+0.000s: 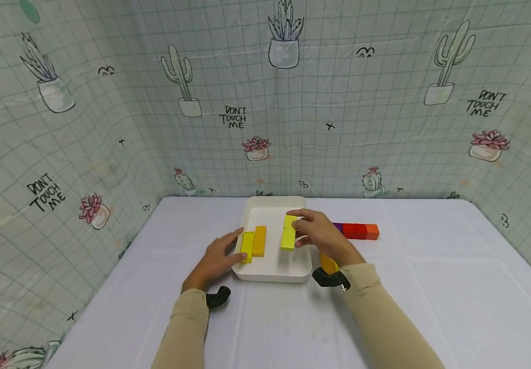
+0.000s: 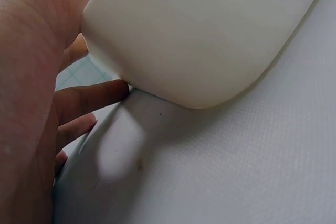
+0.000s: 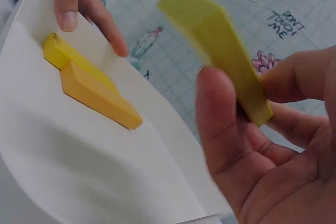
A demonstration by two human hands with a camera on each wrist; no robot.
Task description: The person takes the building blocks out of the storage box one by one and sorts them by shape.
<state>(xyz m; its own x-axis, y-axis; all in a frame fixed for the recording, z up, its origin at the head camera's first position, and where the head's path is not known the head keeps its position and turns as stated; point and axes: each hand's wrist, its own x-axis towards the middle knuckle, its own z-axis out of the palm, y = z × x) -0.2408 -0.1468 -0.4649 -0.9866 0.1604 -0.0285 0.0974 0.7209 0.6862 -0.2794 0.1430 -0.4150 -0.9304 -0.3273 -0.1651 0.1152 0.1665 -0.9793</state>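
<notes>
My right hand (image 1: 321, 237) pinches a yellow block (image 1: 288, 233) between thumb and fingers, above the right part of a white tray (image 1: 272, 269). In the right wrist view this block (image 3: 223, 40) is tilted and well clear of the tray floor. At the tray's left side, my left hand (image 1: 216, 261) grips the rim, thumb over the wall and fingers outside. Near that thumb, inside the tray, a yellow block (image 1: 247, 246) lies beside an orange-yellow block (image 1: 259, 241). The left wrist view shows fingers (image 2: 94, 98) at the tray's lower edge.
Right of the tray runs a row of purple, red (image 1: 354, 231) and orange (image 1: 372, 232) blocks, partly hidden by the right hand. Orange-yellow blocks (image 1: 327, 264) lie under the right wrist. A white cloth (image 1: 431, 287) covers the table; a printed curtain (image 1: 330, 102) stands behind.
</notes>
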